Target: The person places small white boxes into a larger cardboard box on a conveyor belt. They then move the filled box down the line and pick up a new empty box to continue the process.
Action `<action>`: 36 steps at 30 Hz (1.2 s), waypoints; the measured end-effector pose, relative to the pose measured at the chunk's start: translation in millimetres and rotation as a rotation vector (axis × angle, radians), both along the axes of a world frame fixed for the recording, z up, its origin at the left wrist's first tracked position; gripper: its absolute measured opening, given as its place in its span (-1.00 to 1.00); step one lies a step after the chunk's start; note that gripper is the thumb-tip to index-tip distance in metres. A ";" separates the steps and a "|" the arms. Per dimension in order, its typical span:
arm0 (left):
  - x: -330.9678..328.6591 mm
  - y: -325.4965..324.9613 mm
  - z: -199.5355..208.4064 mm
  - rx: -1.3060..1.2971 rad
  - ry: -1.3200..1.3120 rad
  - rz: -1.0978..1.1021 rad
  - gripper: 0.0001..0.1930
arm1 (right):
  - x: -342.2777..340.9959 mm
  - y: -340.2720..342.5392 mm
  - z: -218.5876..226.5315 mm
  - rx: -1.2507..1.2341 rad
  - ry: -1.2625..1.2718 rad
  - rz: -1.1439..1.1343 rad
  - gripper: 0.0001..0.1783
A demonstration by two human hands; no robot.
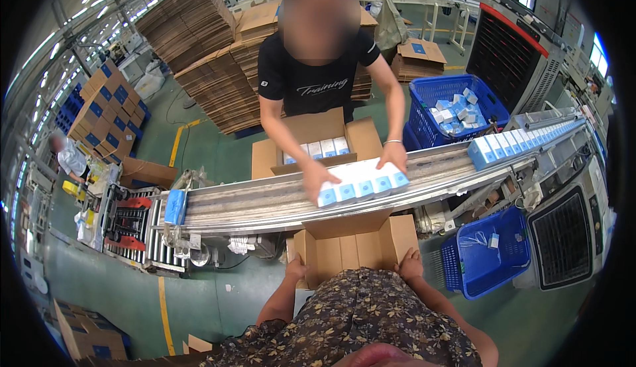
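Note:
An open, empty cardboard box [348, 253] stands against my body, on the near side of the conveyor belt. My left hand [296, 268] is closed on its left side. On the opposite side, my right hand [410, 265] grips the box near the right flap. Across the belt, a co-worker in a dark T-shirt presses a row of white-and-blue small cartons [364, 189] between both hands, over the belt. Another cardboard box [363, 143], with several such cartons inside, sits open in front of the co-worker.
The conveyor belt [265, 201] runs across in front of me. More white-and-blue cartons [523, 143] line its right end; a blue pack [175, 207] lies at its left. Blue baskets [457, 261] stand at the right. Flattened cardboard stacks [218, 89] rise behind the co-worker.

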State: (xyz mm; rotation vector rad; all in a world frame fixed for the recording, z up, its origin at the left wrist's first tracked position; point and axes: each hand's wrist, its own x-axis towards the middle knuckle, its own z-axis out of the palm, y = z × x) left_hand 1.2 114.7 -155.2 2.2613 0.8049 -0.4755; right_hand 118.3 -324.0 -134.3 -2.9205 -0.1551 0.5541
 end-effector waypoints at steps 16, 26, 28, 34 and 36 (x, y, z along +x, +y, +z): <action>-62.6 -48.3 14.6 0.169 -0.072 0.191 0.01 | -8.1 2.3 6.2 0.009 -0.017 -0.067 0.14; -65.0 -47.6 19.1 0.173 -0.094 0.178 0.00 | -16.6 2.9 20.9 0.017 -0.029 -0.054 0.16; -60.9 -40.0 13.1 0.133 -0.095 0.137 -0.01 | -12.4 1.3 16.8 -0.006 -0.019 -0.081 0.17; -67.3 -13.4 -28.4 0.181 -0.113 0.059 -0.04 | -10.7 6.9 23.2 0.074 -0.003 -0.113 0.15; -59.4 -30.0 -34.9 0.303 -0.190 0.120 -0.14 | -16.0 -2.0 22.5 0.083 0.017 -0.156 0.14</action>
